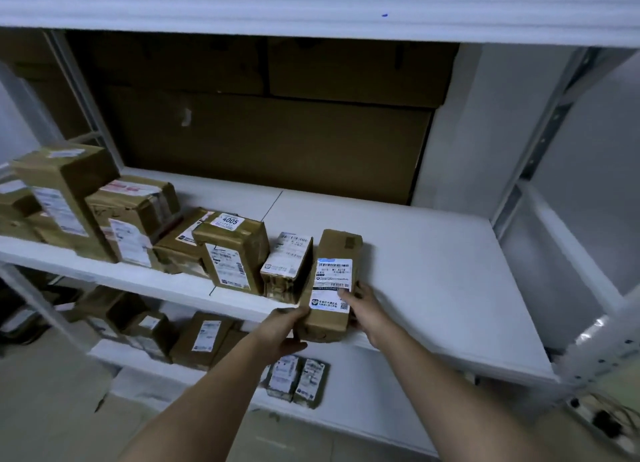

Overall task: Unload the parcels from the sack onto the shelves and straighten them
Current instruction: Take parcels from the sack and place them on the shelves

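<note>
1. Only one piece of writing reads plainly: "4005" on a white sticker atop a brown parcel (232, 250) standing in the row on the middle shelf (433, 271). The other labels carry barcodes and small print too fine to read.
2. Both hands hold a long brown carton (330, 288) lying at the front edge of the middle shelf, its white shipping label (333, 283) facing up.
3. The left hand (284, 326) grips the carton's near left corner, fingers curled round its side; the right hand (362, 309) clasps its right side, thumb on the label.
4. Just left of the carton stands a small taped parcel (286, 267); whether the two touch cannot be told.
5. More boxes (104, 215) crowd the shelf's left end.
6. The lower shelf (363, 385) holds several brown parcels (201, 337) and two small taped packets (298, 380) side by side.
7. Large flat cardboard sheets (277, 142) stand against the back of the rack.
</note>
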Tool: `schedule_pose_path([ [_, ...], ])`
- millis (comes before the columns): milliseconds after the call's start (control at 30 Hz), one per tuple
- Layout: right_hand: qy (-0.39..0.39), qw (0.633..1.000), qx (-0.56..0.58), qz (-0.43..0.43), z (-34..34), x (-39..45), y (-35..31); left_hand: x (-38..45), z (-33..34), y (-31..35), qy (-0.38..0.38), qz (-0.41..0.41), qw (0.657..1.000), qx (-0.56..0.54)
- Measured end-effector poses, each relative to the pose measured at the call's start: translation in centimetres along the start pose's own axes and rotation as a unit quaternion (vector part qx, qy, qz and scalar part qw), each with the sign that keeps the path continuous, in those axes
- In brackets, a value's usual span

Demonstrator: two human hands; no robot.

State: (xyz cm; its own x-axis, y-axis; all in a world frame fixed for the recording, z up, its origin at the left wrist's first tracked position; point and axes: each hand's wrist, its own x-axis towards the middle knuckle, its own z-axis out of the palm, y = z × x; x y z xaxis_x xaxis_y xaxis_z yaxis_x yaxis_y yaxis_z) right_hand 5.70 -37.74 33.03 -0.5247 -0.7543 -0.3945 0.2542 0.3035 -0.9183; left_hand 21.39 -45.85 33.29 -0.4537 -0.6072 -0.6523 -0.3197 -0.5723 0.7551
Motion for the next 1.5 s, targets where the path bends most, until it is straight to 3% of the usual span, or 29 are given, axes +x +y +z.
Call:
schedule_pose_path([
  [133,0.038,0.999,0.01,0.01,1.3,-1.5,0.4,0.0,-0.9,0.2,-0.033,-0.005,0.999,0.022],
  [267,0.039,0.991,-0.092,0.086,2.0,-3.7,0.7,-0.1,-1.3,-0.1,-0.058,-0.02,0.998,0.022],
  [433,0.065,0.996,-0.025,0.063,2.6,-3.1,-0.3,0.3,-1.7,1.1,-0.063,-0.008,0.998,-0.024],
  [733,0.123,0.991,0.013,0.044,3.3,-0.3,-1.2,1.2,-2.5,2.8,-0.028,0.019,0.999,-0.021],
  [1333,0.153,0.987,0.03,0.028,2.9,0.7,-2.3,1.1,-2.1,5.1,0.056,0.083,0.994,0.037],
  [1400,0.135,0.99,0.021,0.04,2.8,0.5,-2.3,1.1,-2.0,5.1,0.128,0.198,0.955,0.18],
  [1500,0.109,0.992,0.02,0.052,2.9,0.1,-2.0,0.3,-1.3,6.2,0.17,0.4,0.815,0.382],
])
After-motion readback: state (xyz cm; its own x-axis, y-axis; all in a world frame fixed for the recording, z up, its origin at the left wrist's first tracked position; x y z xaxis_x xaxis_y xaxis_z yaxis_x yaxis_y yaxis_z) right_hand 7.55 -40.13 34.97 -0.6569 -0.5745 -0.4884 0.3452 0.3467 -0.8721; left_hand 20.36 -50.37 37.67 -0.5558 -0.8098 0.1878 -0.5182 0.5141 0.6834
